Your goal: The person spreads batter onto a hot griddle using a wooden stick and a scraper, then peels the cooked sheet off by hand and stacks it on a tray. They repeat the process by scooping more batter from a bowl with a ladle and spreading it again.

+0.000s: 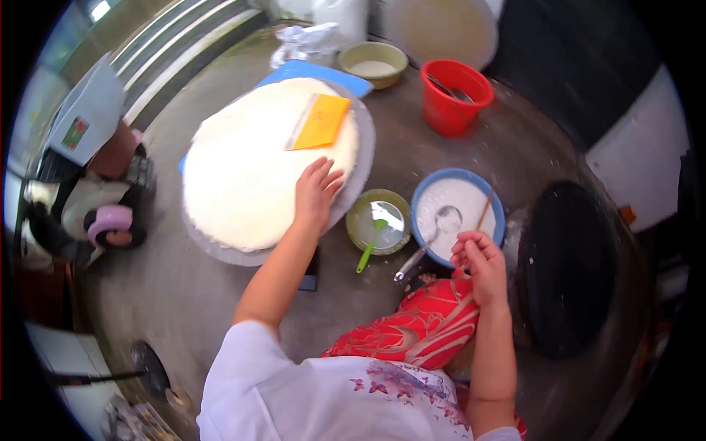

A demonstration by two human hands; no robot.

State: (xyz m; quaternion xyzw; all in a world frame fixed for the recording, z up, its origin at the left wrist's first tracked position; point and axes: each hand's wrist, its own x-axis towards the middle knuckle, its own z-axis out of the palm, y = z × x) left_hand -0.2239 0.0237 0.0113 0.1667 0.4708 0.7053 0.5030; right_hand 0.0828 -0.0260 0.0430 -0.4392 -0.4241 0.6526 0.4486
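My left hand (318, 192) reaches over the right edge of a large round stack of pale, thin sheets (246, 165), its fingers stretched out and holding nothing. Just beyond the fingertips, an orange-and-clear packet (323, 121) lies on the stack. In my right hand (482, 264) a thin brown stick (485, 209) is pinched, pointing up over a blue-rimmed basin (421, 192) of milky white liquid. A metal ladle (409, 265) rests in the basin, its handle over the near rim. Left of it, an olive bowl (354, 239) holds clear liquid and a green-handled brush or spatula (373, 244).
A red bucket (450, 114) with metal utensils and a beige bowl (373, 57) stand at the back. A large black round object (568, 268) is at the right. A motor scooter (103, 220) stands at the left, near steps (191, 55).
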